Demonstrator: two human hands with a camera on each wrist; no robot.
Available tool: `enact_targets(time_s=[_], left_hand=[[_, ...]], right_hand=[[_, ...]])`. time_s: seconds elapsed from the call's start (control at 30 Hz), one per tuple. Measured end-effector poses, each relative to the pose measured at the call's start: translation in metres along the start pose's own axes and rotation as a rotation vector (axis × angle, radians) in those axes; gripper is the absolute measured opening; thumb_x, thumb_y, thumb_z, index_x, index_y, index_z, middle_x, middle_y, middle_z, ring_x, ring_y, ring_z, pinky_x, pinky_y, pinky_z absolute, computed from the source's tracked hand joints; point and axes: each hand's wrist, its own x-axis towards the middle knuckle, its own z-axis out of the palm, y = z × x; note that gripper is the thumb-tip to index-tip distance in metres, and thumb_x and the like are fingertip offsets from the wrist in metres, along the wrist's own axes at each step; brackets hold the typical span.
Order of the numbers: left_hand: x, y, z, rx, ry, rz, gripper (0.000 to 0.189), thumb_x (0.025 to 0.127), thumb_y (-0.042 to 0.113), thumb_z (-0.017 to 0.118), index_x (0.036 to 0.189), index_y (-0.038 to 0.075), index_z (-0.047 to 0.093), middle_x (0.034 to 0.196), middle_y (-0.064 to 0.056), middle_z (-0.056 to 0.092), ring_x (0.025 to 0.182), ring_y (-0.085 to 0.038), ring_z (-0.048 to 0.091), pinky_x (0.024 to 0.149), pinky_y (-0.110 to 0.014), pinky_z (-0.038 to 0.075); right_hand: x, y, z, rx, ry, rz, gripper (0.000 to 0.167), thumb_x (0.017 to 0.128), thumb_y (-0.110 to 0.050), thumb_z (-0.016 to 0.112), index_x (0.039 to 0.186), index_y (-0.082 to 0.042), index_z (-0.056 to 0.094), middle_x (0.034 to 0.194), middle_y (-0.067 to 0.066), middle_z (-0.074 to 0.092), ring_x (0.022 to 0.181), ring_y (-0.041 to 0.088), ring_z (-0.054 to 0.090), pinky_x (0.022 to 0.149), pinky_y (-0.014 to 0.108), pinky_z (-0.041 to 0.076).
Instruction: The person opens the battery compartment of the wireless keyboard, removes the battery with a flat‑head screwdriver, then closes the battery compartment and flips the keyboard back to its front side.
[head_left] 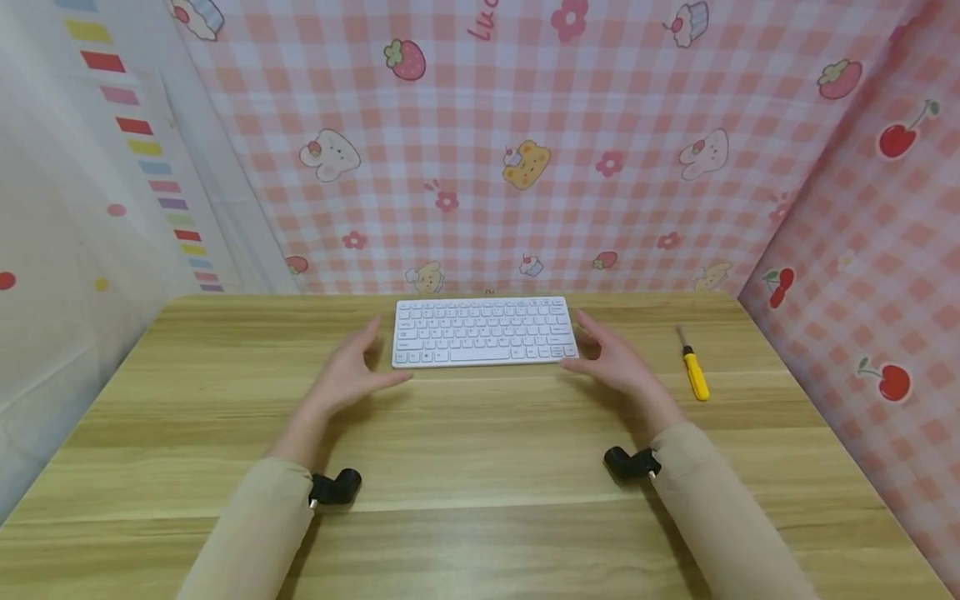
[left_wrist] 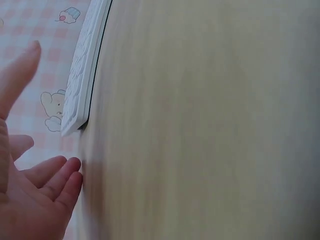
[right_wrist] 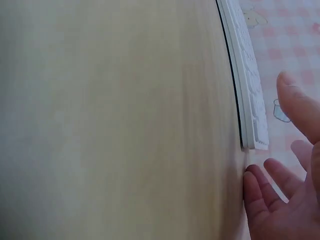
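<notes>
A white keyboard (head_left: 485, 332) lies flat near the back of the wooden table, its long side facing me. My left hand (head_left: 351, 371) is beside the keyboard's left end, thumb and fingers spread apart with nothing between them. In the left wrist view, a small gap separates the fingertips (left_wrist: 74, 165) from the keyboard's corner. At the right end is my right hand (head_left: 611, 358), fingers likewise spread and holding nothing. Its thumb overlaps the keyboard's front right corner in the head view; the right wrist view shows the fingers (right_wrist: 256, 192) just short of that end.
A screwdriver with a yellow handle (head_left: 696, 377) lies on the table (head_left: 480, 467) to the right of my right hand. Behind the table hangs a pink checked cloth (head_left: 480, 225), with more cloth on both sides. Small black devices (head_left: 337, 487) sit at both cuffs.
</notes>
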Motion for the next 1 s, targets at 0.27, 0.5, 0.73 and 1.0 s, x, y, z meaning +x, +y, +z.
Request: enact_targets(time_s=[0.27,0.5,0.73,1.0], left_hand=[[0.014,-0.004,0.007,-0.056,0.0,-0.02,0.11,0.077,0.038,0.086,0.156,-0.001,0.02,0.152,-0.027,0.035,0.132,-0.041,0.044,0.113,-0.052,0.029],[0.021,-0.004,0.01,-0.089,0.01,0.03,0.099,0.077,0.028,0.087,0.156,0.007,0.029,0.151,-0.019,0.042,0.13,-0.038,0.047,0.112,-0.052,0.03],[0.023,-0.002,0.014,-0.135,0.031,0.021,0.094,0.077,0.017,0.086,0.154,0.008,0.034,0.148,-0.017,0.046,0.123,-0.035,0.051,0.111,-0.05,0.031],[0.017,-0.001,0.014,-0.236,0.037,-0.043,0.082,0.08,0.009,0.082,0.149,0.002,0.04,0.143,-0.019,0.051,0.117,-0.034,0.055,0.106,-0.045,0.039]], right_hand=[[0.015,0.003,0.003,0.059,-0.008,-0.001,0.091,0.088,-0.019,0.077,0.156,0.002,0.02,0.155,0.026,0.031,0.136,0.042,0.037,0.115,0.053,0.023],[0.022,0.003,0.008,0.148,-0.004,-0.042,0.085,0.088,-0.009,0.075,0.154,0.005,0.022,0.149,0.029,0.038,0.13,0.043,0.044,0.112,0.052,0.03],[0.021,0.002,0.011,0.136,0.005,0.039,0.088,0.09,-0.016,0.074,0.157,-0.004,0.02,0.155,0.023,0.032,0.134,0.039,0.04,0.114,0.049,0.026],[0.012,0.003,0.013,0.223,0.052,0.065,0.082,0.089,-0.009,0.074,0.156,-0.006,0.027,0.145,0.025,0.046,0.128,0.037,0.046,0.111,0.047,0.032]])
